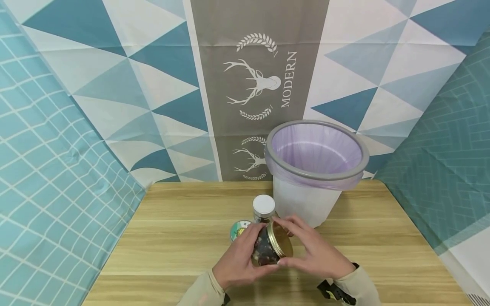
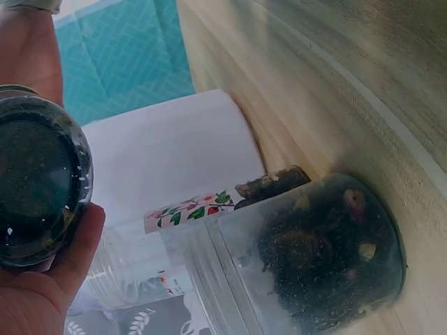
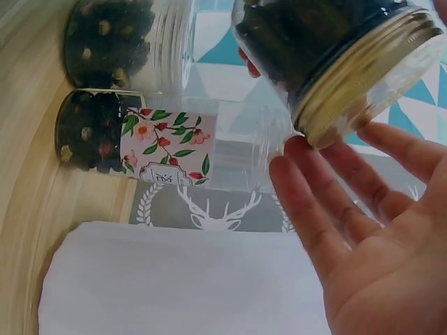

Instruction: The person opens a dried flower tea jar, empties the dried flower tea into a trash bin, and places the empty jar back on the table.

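Tilted on its side above the table, a glass jar (image 1: pixel 265 248) of dark contents has a gold lid (image 1: pixel 274 240) facing right. My left hand (image 1: pixel 238 260) grips its body; the left wrist view shows the jar's round base. On the lid's rim lie the fingertips of my right hand (image 1: pixel 319 253), with the thumb on the opposite edge. Just beyond stands a slim jar with a white cap (image 1: pixel 264 205) and a floral label (image 3: pixel 167 148). Left of it, partly hidden by my left hand, is a wider clear jar (image 2: pixel 314 258) with a green patterned lid (image 1: pixel 238 229).
A white bin (image 1: pixel 306 204) with a purple liner (image 1: pixel 321 146) stands at the back right, close behind the slim jar. The wooden table (image 1: pixel 172 238) meets a patterned cloth backdrop (image 1: pixel 160 85) at its far edge.
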The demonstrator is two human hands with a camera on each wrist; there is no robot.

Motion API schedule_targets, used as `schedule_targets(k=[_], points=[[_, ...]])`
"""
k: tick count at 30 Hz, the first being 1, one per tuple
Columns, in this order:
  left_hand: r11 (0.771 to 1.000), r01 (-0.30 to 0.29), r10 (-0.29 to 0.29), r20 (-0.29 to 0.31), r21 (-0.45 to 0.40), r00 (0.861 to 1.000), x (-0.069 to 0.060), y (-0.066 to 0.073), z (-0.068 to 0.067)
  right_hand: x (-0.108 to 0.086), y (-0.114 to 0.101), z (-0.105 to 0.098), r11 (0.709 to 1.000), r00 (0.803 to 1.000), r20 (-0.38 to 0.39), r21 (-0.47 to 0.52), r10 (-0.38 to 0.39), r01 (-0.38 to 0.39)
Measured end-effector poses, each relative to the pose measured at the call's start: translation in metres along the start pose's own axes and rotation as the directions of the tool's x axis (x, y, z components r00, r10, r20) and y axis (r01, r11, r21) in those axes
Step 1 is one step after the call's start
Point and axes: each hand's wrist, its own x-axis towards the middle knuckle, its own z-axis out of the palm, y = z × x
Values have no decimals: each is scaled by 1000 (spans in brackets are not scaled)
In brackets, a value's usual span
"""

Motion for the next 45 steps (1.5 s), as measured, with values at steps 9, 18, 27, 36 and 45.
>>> schedule_targets(k=[9,18,27,36,45], points=[[1000,-18,19,-8,25,1000,0,-3,1,1,1,5,999,998,-64,-49,18,-21],[1000,12,-12,9,3,1000,1,-1,4,-1,-2,4,998,998,-34,-39,52,-53],[1000,15,-15,17,0,1000,0,-1,1,0,1,2,1000,1000,14,6,19,-19],[1000,1,-2,11,24,1000,1,-1,0,0,2,1,1000,1000,-25,-23,15,-15],[999,33,-33,19,14,999,1,-1,0,1,0,4,996,997,-60,-72,55,-59]])
